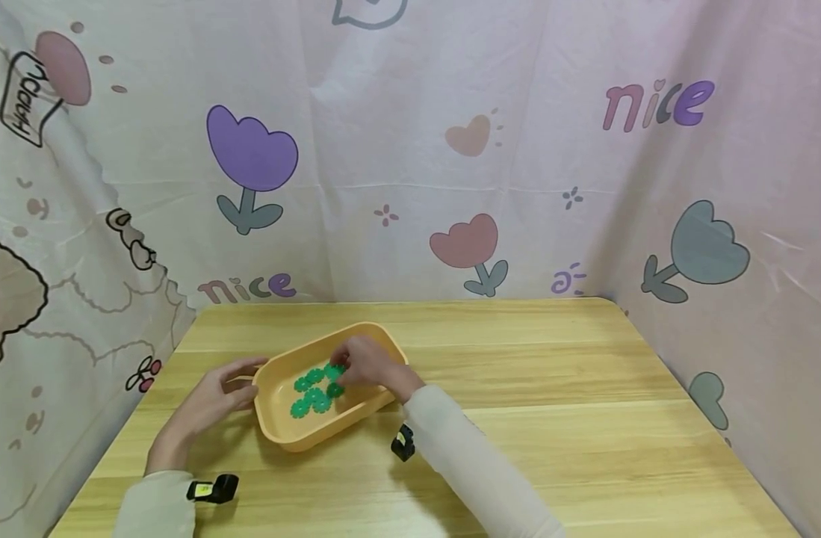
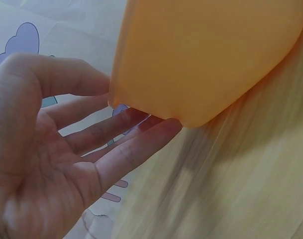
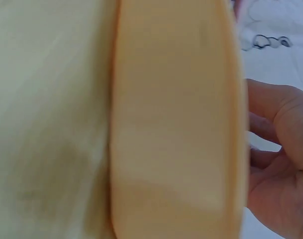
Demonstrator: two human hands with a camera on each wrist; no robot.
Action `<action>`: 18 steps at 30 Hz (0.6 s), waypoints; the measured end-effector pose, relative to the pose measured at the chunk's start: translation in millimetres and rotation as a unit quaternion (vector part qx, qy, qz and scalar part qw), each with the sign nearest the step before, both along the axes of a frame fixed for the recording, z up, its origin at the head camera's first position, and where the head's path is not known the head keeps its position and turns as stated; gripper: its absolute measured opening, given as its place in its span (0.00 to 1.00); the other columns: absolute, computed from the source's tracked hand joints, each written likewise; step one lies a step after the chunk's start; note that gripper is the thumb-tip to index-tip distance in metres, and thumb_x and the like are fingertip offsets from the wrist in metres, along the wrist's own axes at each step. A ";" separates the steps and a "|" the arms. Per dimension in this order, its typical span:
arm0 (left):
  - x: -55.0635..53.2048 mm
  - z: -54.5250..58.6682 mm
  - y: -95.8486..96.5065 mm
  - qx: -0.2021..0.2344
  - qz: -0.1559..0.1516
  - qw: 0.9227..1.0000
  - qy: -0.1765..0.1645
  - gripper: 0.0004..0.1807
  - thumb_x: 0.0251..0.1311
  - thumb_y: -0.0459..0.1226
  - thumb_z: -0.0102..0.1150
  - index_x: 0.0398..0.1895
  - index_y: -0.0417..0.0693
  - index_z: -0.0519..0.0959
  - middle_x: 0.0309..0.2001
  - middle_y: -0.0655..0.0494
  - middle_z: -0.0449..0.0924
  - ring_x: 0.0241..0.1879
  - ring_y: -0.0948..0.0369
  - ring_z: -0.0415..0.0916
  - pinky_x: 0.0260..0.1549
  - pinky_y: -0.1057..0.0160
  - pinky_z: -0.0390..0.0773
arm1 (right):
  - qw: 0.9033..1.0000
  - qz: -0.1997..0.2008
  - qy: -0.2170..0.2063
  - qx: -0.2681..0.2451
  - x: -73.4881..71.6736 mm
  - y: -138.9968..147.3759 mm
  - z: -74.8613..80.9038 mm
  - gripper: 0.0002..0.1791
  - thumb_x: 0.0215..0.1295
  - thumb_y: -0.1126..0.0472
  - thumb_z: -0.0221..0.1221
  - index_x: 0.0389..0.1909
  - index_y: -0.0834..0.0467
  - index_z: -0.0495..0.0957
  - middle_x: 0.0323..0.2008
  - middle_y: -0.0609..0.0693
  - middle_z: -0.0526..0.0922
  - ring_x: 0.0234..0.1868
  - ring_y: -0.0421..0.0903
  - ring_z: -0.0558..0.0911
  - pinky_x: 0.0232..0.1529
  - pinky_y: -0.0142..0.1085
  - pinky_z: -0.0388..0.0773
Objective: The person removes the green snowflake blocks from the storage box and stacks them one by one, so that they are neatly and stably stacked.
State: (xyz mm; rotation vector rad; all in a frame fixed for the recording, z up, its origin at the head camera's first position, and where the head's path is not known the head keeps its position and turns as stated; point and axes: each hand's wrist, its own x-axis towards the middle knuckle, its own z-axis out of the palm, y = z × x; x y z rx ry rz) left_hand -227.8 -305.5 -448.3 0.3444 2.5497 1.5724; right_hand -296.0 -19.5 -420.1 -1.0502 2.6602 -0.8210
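Note:
A yellow-orange plastic basin [image 1: 276, 426] stands slantwise on the table. Inside it lie several small green flower-shaped pieces [image 1: 301, 408] with notched edges. My left hand [image 1: 211, 396] is at the basin's left end, its loosely extended fingers touching the outside; in the left wrist view the thumb meets the rim while another fingertip touches the wall. My right hand [image 1: 366, 362] reaches over the near side into the basin, fingers pointing down at the green pieces on the right. The basin wall [image 3: 176, 119] hides those fingertips in the right wrist view, so any hold is unclear.
The wood-grain table [image 1: 551, 418] extends to the right of the basin. A printed curtain [image 1: 383, 112] with flowers and lettering hangs behind and along both sides. Each wrist carries a small black camera, one by the left sleeve [image 1: 157, 504] and one by the right sleeve [image 1: 464, 463].

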 end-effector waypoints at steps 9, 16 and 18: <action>-1.1 0.3 -1.9 -0.015 -0.005 1.000 0.021 0.28 0.64 0.32 0.53 0.68 0.40 0.63 0.59 0.34 0.69 0.52 0.50 0.78 0.44 0.69 0.82 | 0.999 -0.014 0.027 -0.010 0.6 29.9 18.5 0.15 0.51 0.62 0.69 0.41 0.57 0.84 0.38 0.51 0.87 0.38 0.42 0.83 0.37 0.23 0.77; -2.7 -3.5 -2.8 -0.017 -0.011 0.999 0.027 0.28 0.65 0.33 0.54 0.68 0.41 0.63 0.59 0.34 0.70 0.52 0.48 0.78 0.43 0.69 0.82 | 0.999 -0.045 0.009 -0.025 5.7 54.2 27.5 0.14 0.50 0.63 0.70 0.40 0.57 0.84 0.36 0.50 0.85 0.37 0.41 0.81 0.37 0.25 0.78; -2.7 -4.1 -3.0 -0.016 -0.010 0.999 0.026 0.28 0.64 0.32 0.54 0.68 0.41 0.63 0.59 0.34 0.70 0.52 0.48 0.78 0.43 0.69 0.82 | 0.998 -0.056 0.004 -0.029 6.0 61.9 28.0 0.14 0.49 0.63 0.70 0.39 0.57 0.84 0.35 0.48 0.85 0.36 0.40 0.80 0.36 0.24 0.78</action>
